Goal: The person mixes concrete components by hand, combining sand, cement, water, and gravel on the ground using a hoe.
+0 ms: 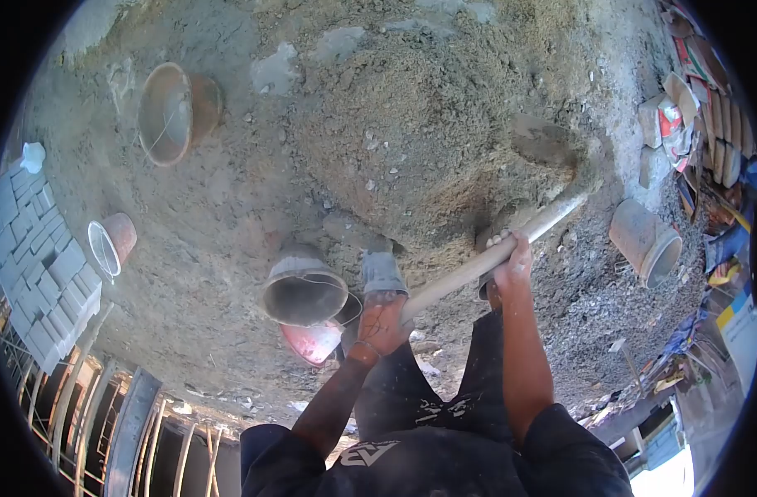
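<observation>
A long-handled hoe [478, 265] slants across in front of me, its pale wooden shaft running up to the right. Its muddy blade [544, 139] rests at the right side of a broad heap of grey-brown sand or mortar mix [411, 141]. Near the shaft's lower end, my left hand [382, 325] is closed around it. Farther up, my right hand [513, 258] also grips the shaft. Beside my left hand stand a grey bucket [304, 294] with a wire handle and a reddish bucket [312, 342], partly hidden under it.
Two more buckets lie at left, one large [167, 116] and one small [113, 242]. Another bucket [648, 243] lies tipped at right. Stacked grey blocks [47, 265] line the left edge. Paper sacks [677, 120] and piled boards are at far right. Gravel [577, 331] covers the ground at right.
</observation>
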